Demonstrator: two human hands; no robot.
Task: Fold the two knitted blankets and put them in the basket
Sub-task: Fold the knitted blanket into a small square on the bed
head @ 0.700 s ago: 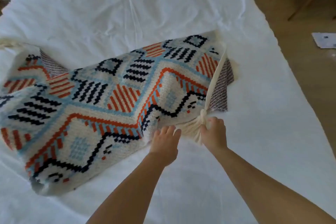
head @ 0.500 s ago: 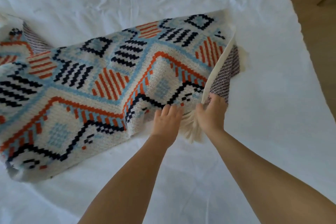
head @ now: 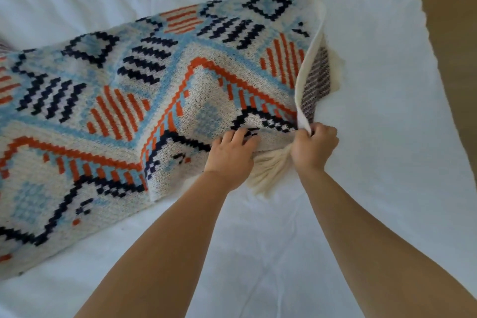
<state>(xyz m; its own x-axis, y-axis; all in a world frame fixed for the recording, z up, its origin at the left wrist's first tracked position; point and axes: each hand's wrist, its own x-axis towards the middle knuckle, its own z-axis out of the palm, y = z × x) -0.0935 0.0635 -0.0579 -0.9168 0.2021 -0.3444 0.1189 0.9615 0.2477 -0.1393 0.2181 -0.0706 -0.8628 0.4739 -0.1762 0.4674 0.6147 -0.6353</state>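
- The knitted blanket [head: 129,111], cream with orange, navy and pale-blue geometric patterning, lies across the white sheet [head: 374,162]. It runs from the left border of the view to right of centre, and its far-left end is cut off by the frame.
- The left hand [head: 229,155] grips the blanket's near edge. Its fingers curl over the patterned face and its thumb is hidden underneath.
- A cream fringe [head: 268,175] hangs from that edge between the two hands and trails onto the sheet.
- The right hand [head: 313,147] pinches the near right corner tightly and holds it off the sheet. Above it the cream side border stands raised, showing a dark speckled underside [head: 317,80].
- A strip of brown floor [head: 459,85] shows past the sheet at the far right.
- Step in hand, as I judge it: the first blanket is mid-fold, already doubled lengthwise, and both hands have taken up its right end.
- The next move probably calls for carrying this end over toward the left, keeping the corners matched and the fringe tucked, then smoothing it flat.
- Neither a basket nor a second blanket can be made out, so most of the task looks to be ahead.
- No brand, label or writing can be read.
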